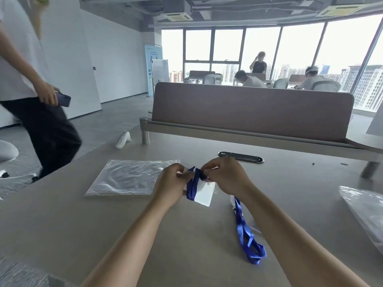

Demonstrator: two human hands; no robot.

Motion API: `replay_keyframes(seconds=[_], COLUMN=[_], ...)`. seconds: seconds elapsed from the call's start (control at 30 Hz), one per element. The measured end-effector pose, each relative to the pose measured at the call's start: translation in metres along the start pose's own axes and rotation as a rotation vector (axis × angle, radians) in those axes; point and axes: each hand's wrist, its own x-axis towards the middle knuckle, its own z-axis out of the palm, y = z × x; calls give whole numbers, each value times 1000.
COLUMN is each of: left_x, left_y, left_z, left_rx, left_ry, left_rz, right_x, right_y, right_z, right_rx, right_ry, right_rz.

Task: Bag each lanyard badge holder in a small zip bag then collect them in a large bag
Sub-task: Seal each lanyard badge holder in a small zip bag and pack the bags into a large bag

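Note:
Above the table's middle I hold a white badge holder (204, 195) with a blue lanyard (192, 186) bunched against it. My left hand (171, 186) pinches its left top edge and my right hand (223, 176) pinches the top by the clip. Whether a small zip bag is around it I cannot tell. A second blue lanyard (247, 237) lies loose on the table under my right forearm. The large clear bag (128, 177) lies flat to the left of my hands.
Crumpled clear plastic (366, 212) lies at the table's right edge. A black cable grommet (241, 157) sits behind my hands, before a brown desk divider (248, 112). A white handheld device (123, 139) lies at far left. A person (37, 96) walks past on the left.

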Motion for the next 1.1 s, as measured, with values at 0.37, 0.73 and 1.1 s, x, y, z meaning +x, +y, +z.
replay_keyframes(seconds=[0.37,0.73,1.1], left_x=[-3,3,-2], left_y=[-5,-11,-19], left_z=[-6,-13,-21], left_rx=[-110,-86,-294], left_ry=[5,-103,-146], left_rz=[-47,6,-86], right_x=[-3,3,3], right_y=[2,5,-5], right_z=[5,18,26], right_rx=[44,-164,-179], right_ry=[-81,43,-117], right_rz=[-64,-225,-186])
